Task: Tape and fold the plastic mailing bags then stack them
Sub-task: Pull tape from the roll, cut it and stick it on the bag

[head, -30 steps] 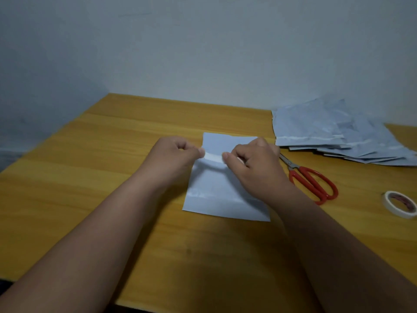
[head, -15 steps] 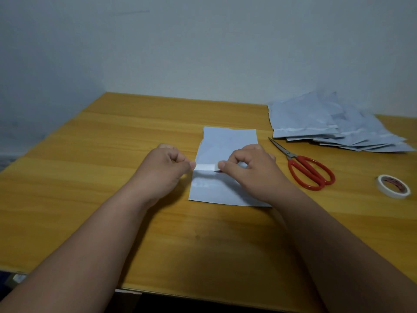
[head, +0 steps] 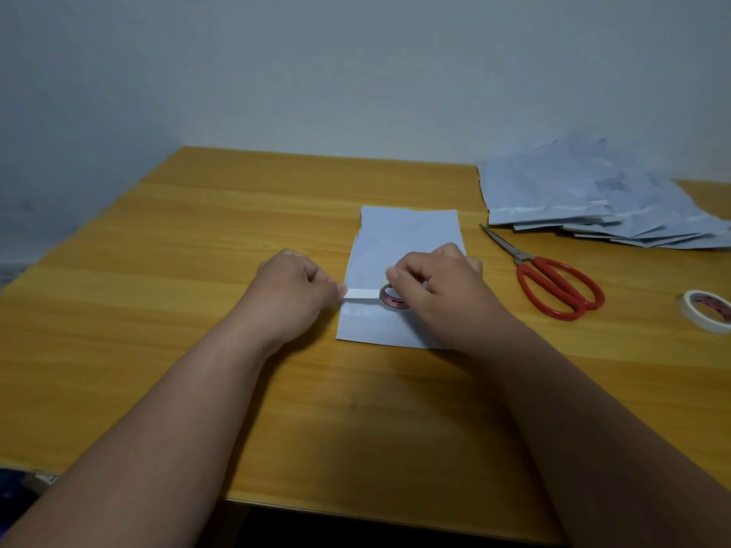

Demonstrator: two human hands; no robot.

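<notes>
A yellow wooden worktop (head: 197,350) stands against a pale wall. On it, left of the scissors (head: 553,282), lies a thin, probably slippery mailing bag (head: 407,239). Above the bag, the left hand (head: 294,290) pinches the light, sticky tape strip (head: 362,293) and the right hand (head: 439,286) grips the tape roll (head: 389,298). Better to hold the strip by its end.

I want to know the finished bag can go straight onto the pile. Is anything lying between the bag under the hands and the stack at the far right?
Yes: the red-handled scissors lie on the table between the mailing bag and the stack of bags, blades pointing toward the stack's near-left corner. Lifted over them, the bag meets nothing else visible.
</notes>
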